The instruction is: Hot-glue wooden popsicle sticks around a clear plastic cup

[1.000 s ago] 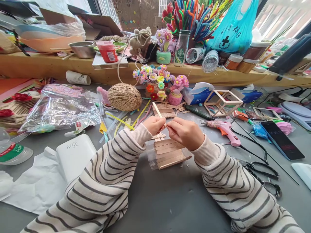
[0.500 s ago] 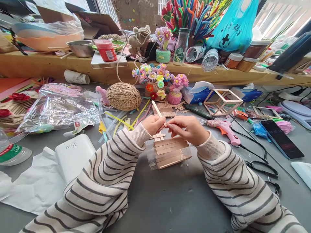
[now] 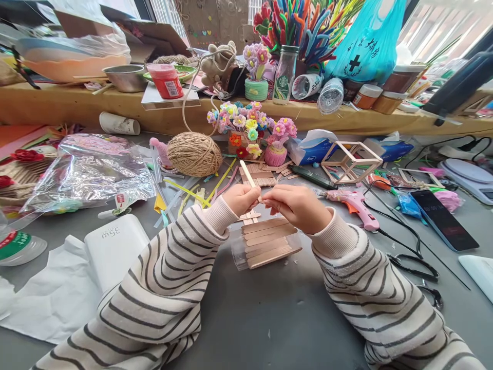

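Note:
My left hand (image 3: pixel 243 199) is closed round a wooden craft stick (image 3: pixel 247 173), whose far end points up and away from me. At the stick's near end, my right hand (image 3: pixel 295 204) is closed in a pinch, its fingertips meeting those of the left. Whatever lies between the right fingertips is too small to make out. Just below the hands, a panel of craft sticks (image 3: pixel 269 232) laid side by side rests on a clear plastic piece (image 3: pixel 238 251). Behind the hands lies a bundle of craft sticks (image 3: pixel 264 176).
A pink glue gun (image 3: pixel 362 208) lies to the right, beside a phone (image 3: pixel 442 218) and black-handled scissors (image 3: pixel 418 267). A twine ball (image 3: pixel 194 154) and a stick-built cube frame (image 3: pixel 352 162) stand behind. At left are a white power bank (image 3: pixel 115 246) and a plastic bag (image 3: pixel 92 174).
The right fingers have shifted slightly at the stick's near end. The whole view has moved a little; both hands stay together, with the stick still in the left.

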The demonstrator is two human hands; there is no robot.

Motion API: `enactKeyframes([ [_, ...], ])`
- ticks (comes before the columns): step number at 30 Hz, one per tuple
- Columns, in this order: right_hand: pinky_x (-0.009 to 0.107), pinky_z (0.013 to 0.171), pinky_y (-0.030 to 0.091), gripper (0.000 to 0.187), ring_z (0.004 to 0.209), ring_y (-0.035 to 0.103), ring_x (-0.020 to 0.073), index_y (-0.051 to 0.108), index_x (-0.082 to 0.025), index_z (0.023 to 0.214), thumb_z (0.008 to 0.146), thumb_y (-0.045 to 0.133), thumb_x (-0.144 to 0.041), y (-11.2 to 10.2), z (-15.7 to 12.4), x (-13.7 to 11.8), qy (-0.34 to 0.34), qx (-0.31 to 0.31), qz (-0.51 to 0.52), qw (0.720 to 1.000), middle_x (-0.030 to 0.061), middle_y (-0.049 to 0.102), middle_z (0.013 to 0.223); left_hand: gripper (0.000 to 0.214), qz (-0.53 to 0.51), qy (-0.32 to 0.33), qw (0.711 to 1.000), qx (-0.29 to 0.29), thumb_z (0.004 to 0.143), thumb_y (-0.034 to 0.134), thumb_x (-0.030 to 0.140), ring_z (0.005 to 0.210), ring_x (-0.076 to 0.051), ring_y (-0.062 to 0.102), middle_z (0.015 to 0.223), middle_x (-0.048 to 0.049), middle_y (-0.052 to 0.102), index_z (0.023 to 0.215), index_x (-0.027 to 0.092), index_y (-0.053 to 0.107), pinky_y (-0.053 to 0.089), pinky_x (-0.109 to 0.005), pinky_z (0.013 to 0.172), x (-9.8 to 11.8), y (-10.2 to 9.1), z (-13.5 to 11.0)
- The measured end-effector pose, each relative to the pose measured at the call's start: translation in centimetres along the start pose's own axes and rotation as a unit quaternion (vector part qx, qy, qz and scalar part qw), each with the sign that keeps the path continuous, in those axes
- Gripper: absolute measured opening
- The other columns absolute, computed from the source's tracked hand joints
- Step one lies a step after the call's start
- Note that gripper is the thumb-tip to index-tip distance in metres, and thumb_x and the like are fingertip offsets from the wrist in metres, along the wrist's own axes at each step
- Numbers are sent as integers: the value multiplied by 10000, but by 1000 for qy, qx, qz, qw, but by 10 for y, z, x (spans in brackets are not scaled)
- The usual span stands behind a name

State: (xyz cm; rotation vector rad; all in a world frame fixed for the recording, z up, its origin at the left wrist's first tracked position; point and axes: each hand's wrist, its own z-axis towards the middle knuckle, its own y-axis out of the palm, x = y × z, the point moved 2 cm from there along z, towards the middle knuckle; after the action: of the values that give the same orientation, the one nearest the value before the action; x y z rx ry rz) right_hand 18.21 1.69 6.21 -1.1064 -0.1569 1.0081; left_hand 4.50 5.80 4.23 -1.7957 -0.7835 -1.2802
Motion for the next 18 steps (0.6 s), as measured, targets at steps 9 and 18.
enactKeyframes([
  [9,202,535,370,296,554,512,89,606,-119,802,896,354,-242,8,-2,1,7,-12,-95,995,34,577,658,362,92,64,994,8,736,344,360,343,-58,291,358,56,317,416,191,329,219,-208,369,-4,-1,2],
  [18,222,482,290,306,513,437,95,584,-137,703,888,345,-185,15,-2,-8,-17,-7,-273,962,34,530,625,379,127,75,988,35,771,327,312,344,-63,290,343,56,307,412,190,323,209,-212,373,-1,-1,0],
])
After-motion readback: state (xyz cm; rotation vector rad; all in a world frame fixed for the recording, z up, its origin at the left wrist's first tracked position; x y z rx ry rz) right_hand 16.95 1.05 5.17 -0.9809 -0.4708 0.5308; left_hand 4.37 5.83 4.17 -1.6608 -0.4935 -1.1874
